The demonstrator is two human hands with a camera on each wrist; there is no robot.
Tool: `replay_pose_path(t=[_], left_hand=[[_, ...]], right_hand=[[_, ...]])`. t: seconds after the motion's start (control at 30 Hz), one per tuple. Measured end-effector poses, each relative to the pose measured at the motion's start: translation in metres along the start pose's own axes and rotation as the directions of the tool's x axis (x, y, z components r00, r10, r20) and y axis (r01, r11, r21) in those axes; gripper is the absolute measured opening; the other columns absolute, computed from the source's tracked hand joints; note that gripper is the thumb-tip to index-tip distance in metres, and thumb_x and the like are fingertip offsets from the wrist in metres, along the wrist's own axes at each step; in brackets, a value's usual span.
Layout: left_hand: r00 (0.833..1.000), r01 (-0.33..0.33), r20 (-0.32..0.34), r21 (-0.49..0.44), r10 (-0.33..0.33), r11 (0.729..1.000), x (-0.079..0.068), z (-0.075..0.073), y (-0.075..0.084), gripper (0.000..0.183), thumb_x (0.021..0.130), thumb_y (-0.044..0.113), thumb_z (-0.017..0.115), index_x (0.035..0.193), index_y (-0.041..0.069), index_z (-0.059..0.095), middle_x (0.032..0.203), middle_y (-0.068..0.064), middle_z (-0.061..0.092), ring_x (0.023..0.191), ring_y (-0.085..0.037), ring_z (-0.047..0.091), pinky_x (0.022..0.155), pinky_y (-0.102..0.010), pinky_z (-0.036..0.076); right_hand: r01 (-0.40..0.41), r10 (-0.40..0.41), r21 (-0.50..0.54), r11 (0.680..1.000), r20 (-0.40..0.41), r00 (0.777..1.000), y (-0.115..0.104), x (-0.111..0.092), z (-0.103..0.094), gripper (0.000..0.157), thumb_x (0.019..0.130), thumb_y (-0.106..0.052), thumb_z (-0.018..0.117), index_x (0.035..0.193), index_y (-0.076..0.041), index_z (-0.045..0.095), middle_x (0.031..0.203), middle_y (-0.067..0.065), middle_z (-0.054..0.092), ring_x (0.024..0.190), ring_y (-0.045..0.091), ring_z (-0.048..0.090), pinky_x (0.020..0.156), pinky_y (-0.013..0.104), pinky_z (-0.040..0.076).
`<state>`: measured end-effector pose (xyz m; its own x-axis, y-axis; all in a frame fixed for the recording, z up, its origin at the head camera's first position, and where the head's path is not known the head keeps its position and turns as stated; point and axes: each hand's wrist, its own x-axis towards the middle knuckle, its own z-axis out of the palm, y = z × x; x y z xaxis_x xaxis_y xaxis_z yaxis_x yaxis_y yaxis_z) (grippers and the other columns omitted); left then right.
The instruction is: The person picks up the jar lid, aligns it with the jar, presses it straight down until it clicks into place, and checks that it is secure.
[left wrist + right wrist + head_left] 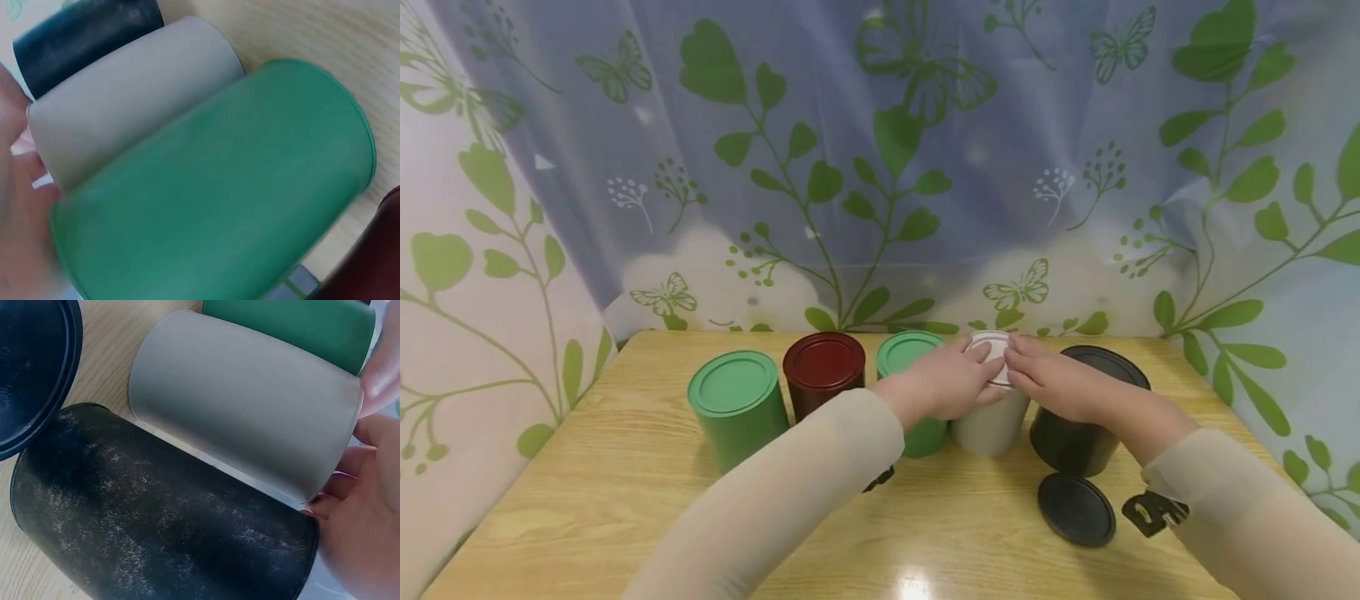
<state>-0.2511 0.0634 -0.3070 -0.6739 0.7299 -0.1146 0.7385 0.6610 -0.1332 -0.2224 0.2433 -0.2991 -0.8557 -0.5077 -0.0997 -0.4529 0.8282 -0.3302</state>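
Note:
A pale grey-white canister (988,427) with a white lid (992,337) stands right of centre in a row on the table. My left hand (947,382) lies over the lid's left side, its fingers stretched out flat. From the right, my right hand (1060,382) touches the same lid with extended fingers. The fingertips of both hands almost meet on top. Under my left wrist stands a green canister (925,437), partly covered by the hand. A black canister (162,506) with worn, whitish specks is beneath my right hand. Neither palm grips anything.
A round black lid (1077,510) is by the black canister's base. Further left are a dark red canister (824,362) and another green canister (735,400). The wooden table (572,500) ends at a leaf-patterned curtain (820,208).

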Motion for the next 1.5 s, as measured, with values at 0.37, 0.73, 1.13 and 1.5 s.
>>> replay_pose_path(t=[0.37, 0.73, 1.13, 1.5], left_hand=[[0.997, 0.059, -0.062, 0.108, -0.053, 0.992, -0.004, 0.016, 0.011, 0.089, 0.086, 0.066, 0.044, 0.151, 0.013, 0.016, 0.156, -0.005, 0.009, 0.141, -0.018, 0.012, 0.110, -0.038, 0.022], [0.998, 0.020, -0.060, 0.138, -0.012, 0.990, 0.001, 0.017, 0.010, 0.087, 0.087, 0.065, 0.042, 0.150, 0.011, 0.017, 0.155, -0.004, 0.011, 0.141, -0.018, 0.011, 0.111, -0.038, 0.019], [0.998, -0.013, 0.054, -0.110, 0.019, 0.994, -0.003, 0.004, -0.006, 0.064, 0.097, 0.055, 0.026, 0.151, 0.022, 0.014, 0.155, 0.006, 0.007, 0.141, -0.010, 0.007, 0.112, -0.040, 0.015], [0.989, 0.003, 0.144, -0.268, 0.037, 0.963, 0.005, -0.017, -0.009, 0.058, 0.095, 0.049, 0.043, 0.146, 0.023, 0.033, 0.154, 0.003, 0.018, 0.138, -0.015, 0.023, 0.110, -0.036, 0.023]], right_hand=[[0.020, -0.020, -0.050, 0.999, -0.005, 1.000, -0.008, -0.015, 0.009, 0.054, 0.103, -0.025, 0.034, 0.141, 0.011, 0.025, 0.149, 0.030, 0.012, 0.136, 0.043, 0.011, 0.106, 0.057, 0.018], [0.021, -0.022, -0.147, 0.989, -0.008, 1.000, -0.011, -0.016, 0.009, 0.053, 0.103, -0.025, 0.032, 0.141, 0.012, 0.027, 0.148, 0.030, 0.016, 0.135, 0.044, 0.015, 0.104, 0.058, 0.021], [0.006, -0.007, 0.010, 1.000, 0.125, 0.992, -0.008, -0.013, -0.009, 0.067, 0.099, -0.044, 0.039, 0.142, 0.006, 0.029, 0.150, 0.026, 0.012, 0.136, 0.042, 0.013, 0.105, 0.057, 0.019], [0.056, -0.054, -0.011, 0.998, 0.129, 0.990, -0.008, -0.006, -0.021, 0.055, 0.094, -0.035, 0.054, 0.132, 0.003, 0.050, 0.145, 0.028, 0.026, 0.121, 0.040, 0.045, 0.096, 0.052, 0.037]])
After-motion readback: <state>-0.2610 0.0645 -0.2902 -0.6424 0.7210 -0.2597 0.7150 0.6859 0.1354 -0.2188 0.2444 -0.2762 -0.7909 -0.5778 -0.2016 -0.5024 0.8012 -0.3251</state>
